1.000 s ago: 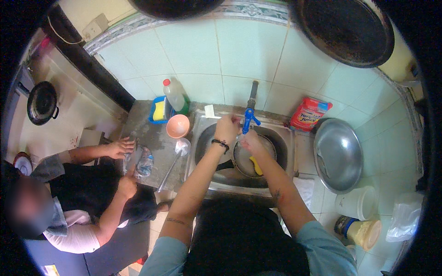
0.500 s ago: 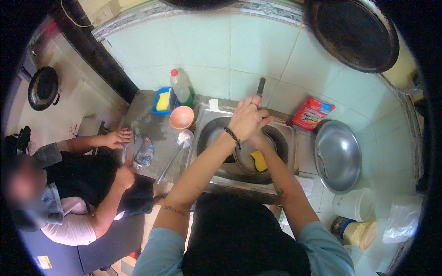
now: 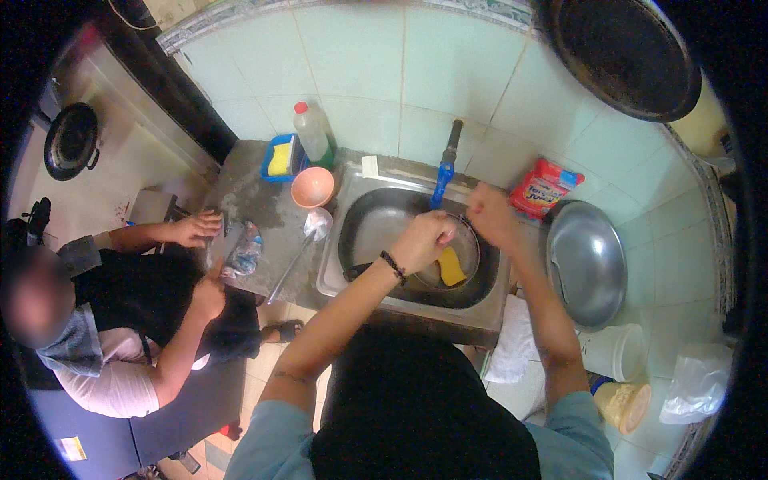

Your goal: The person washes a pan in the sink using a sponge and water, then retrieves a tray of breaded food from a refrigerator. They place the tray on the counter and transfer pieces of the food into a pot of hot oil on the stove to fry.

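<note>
My left hand (image 3: pixel 426 242), with a dark bracelet at the wrist, hovers over the sink with its fingers curled in and nothing visible in them. To its right, my right hand (image 3: pixel 492 218) is raised by the sink's right rim; motion smears its fingers. Below them a round pan (image 3: pixel 424 278) rests in the metal sink (image 3: pixel 326 276), its dark handle partly behind my left wrist. A yellow sponge (image 3: pixel 450 266) lies in the pan. Behind my hands stands a blue tap (image 3: pixel 442 182) on a dark pipe, touched by neither hand.
Left of the sink are an orange bowl (image 3: pixel 313 187), a bottle of green liquid (image 3: pixel 312 136), a blue sponge tray (image 3: pixel 275 172) and a ladle (image 3: pixel 290 268). On the right are a red packet (image 3: pixel 544 188) and a metal basin (image 3: pixel 592 264). A person (image 3: pixel 120 320) sits at left.
My hands have come away from the tap and apart, the left lower over the pan, the right out to the right. The blue tap is now uncovered.
</note>
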Tool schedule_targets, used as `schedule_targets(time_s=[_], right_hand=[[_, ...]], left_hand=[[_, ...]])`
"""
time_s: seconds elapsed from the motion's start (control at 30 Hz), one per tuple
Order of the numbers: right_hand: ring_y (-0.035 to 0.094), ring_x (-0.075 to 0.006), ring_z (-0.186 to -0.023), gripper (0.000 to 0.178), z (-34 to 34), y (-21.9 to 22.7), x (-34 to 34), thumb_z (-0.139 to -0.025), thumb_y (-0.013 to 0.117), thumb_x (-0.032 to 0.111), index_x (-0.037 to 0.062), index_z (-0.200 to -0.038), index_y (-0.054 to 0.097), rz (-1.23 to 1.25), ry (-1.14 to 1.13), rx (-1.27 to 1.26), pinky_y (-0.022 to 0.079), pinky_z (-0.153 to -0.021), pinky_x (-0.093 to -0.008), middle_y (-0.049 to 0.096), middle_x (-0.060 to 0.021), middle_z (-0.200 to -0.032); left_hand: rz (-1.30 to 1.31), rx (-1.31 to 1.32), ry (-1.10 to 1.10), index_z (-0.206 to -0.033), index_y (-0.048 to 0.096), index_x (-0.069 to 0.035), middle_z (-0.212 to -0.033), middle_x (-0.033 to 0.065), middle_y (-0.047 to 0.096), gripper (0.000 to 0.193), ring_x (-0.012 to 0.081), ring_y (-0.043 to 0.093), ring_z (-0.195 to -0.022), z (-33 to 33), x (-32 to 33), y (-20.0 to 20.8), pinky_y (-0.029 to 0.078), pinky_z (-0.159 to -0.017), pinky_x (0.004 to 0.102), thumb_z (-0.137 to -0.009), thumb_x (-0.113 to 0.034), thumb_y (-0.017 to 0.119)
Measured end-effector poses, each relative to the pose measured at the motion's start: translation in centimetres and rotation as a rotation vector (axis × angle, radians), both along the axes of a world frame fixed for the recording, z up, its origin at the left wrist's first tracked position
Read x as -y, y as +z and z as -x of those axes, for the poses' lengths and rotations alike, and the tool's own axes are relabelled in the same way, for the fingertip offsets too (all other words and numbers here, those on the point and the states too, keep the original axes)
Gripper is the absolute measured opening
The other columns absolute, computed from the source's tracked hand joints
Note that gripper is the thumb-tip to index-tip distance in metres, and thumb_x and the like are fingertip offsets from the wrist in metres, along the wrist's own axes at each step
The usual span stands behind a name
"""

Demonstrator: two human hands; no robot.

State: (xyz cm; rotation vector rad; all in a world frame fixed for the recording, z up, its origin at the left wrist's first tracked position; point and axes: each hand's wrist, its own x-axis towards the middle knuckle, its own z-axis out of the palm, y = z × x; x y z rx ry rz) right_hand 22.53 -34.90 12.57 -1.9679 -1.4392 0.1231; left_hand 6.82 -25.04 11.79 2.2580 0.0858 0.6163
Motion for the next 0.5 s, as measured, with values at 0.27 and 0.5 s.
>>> schedule_targets(time_s=[0.27, 0.5], right_hand=[[0.053, -0.0248, -0.063, 0.010, 1.7, -2.4, 7.0, -0.068, 0.062, 0.001, 0.0029, -0.070, 0.052, -0.452, -0.485, -0.012, 0.043, -0.059, -0.0340, 0.055, -0.0091, -0.071], [0.058, -0.0182, -0.079, 0.015, 3.9, -10.3, 8.4, -0.074, 0.061, 0.005, 0.0038, -0.088, 0.057, 0.025, -0.465, -0.263, 0.045, -0.071, -0.0303, 0.061, -0.0071, -0.086]], left_hand=[[0.170, 0.159, 0.156, -0.077, 0.053, -0.004, -0.077, 0.0134, 0.054, 0.013, 0.0319, 0.056, -0.076, -1.4, 4.3, -3.2, 0.046, -0.066, 0.0381, -0.068, 0.005, 0.056], [0.191, -0.619, 0.059, -0.120, 0.046, -0.007, -0.113, 0.0171, 0.056, 0.049, 0.0342, 0.051, -0.110, 0.9, 6.7, -12.4, 0.045, -0.088, 0.0395, -0.073, -0.005, 0.060]])
